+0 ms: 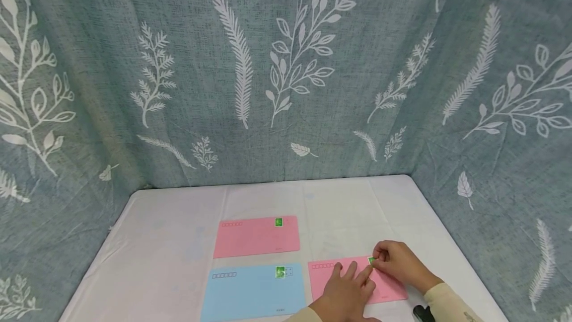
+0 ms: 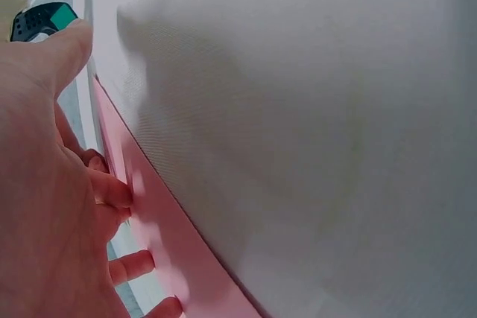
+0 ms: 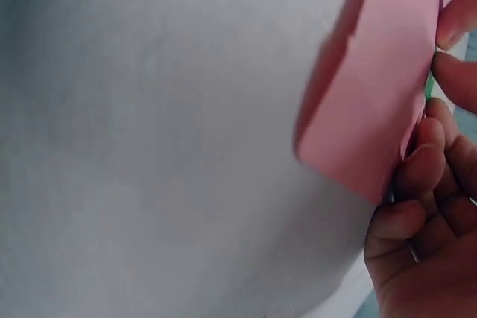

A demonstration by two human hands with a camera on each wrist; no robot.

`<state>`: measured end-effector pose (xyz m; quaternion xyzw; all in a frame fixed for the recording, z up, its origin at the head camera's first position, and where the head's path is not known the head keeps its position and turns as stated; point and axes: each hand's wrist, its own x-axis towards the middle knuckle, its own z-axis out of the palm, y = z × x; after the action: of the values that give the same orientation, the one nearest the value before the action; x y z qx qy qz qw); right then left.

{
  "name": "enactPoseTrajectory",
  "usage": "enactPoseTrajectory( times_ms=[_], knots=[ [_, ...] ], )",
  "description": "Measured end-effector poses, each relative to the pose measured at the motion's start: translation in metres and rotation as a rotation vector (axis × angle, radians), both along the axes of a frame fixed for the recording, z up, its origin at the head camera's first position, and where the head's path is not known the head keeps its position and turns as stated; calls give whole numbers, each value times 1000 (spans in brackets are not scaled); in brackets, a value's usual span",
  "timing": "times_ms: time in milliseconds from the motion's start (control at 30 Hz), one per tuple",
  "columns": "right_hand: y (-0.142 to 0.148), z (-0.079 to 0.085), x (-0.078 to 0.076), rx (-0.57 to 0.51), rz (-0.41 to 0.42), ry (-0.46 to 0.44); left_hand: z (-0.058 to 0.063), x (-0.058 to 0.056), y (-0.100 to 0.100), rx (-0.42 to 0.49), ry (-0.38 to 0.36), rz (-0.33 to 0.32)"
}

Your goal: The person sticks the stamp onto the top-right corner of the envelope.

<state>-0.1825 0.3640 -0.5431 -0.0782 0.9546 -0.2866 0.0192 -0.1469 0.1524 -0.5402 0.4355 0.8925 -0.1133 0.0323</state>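
A pink envelope (image 1: 386,287) lies at the front right of the table. My left hand (image 1: 346,293) rests on it, fingers spread and fairly straight, pressing the paper. At the envelope's top right corner, my right hand (image 1: 399,264) pinches a small green postage stamp (image 1: 371,260) between thumb and forefinger, against the paper. Only a green sliver of the stamp (image 3: 429,86) shows in the right wrist view. A left fingertip comes right up beside the stamp. In the left wrist view, the fingers (image 2: 133,266) touch the pink envelope (image 2: 175,258).
Left of the hands lie a blue envelope (image 1: 250,292) and, behind it, another pink envelope (image 1: 254,240), each bearing a green stamp. A white cloth covers the table (image 1: 178,232). Leaf-patterned grey-green curtains (image 1: 192,63) enclose its back and sides. A black object (image 1: 422,313) sits by the right wrist.
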Motion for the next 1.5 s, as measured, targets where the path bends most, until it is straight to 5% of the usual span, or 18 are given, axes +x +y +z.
enactPoseTrajectory(
  times_ms=[300, 800, 1267, 1500],
  knots=[
    [0, -1, 2, 25, -19, -18, -4, 0, 4, -21, -28, 6],
    [-7, 2, 3, 48, -34, 1, 7, 2, -2, -31, -44, 15],
    [-7, -4, 3, 59, -40, 34, -2, -1, -1, -2, -42, 10],
    [-7, -4, 6, 68, -34, 36, 2, -2, 1, -31, -102, 24]
  ],
)
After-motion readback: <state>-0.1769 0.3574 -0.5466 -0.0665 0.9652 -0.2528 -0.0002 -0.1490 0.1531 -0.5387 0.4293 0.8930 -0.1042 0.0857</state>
